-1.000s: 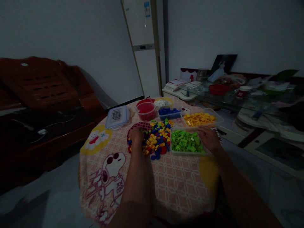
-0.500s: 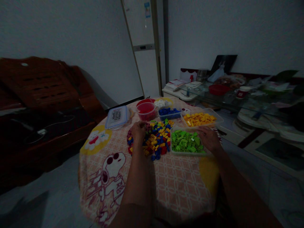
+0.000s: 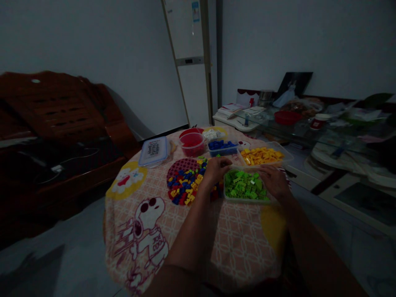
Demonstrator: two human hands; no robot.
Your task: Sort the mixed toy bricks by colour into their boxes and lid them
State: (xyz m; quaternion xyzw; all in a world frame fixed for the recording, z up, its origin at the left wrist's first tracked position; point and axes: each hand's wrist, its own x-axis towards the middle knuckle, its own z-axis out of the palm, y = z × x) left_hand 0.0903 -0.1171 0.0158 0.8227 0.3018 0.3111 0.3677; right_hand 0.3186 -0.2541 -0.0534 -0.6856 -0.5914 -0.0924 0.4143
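Observation:
A heap of mixed red, yellow, blue and green bricks [image 3: 185, 185] lies in the middle of a round table with a cartoon-dog cloth [image 3: 145, 231]. My left hand [image 3: 217, 168] hovers over the heap's right side, next to the clear container of green bricks [image 3: 244, 199]. Its fingers are curled; what they hold is too dark to make out. My right hand [image 3: 274, 181] lies on the right rim of that green-brick container, fingers curved over the edge.
Behind the heap stand a container of yellow bricks [image 3: 286, 156], a blue-brick box [image 3: 223, 147], a red tub [image 3: 192, 142], a small dish of white pieces [image 3: 212, 133] and a lidded box [image 3: 154, 150]. A wooden sofa [image 3: 55, 111] is at left, a cluttered glass table [image 3: 312, 128] at right.
My left hand has moved from the heap's left side across to its right, up against the green-brick container. My right hand has stayed on the container's rim.

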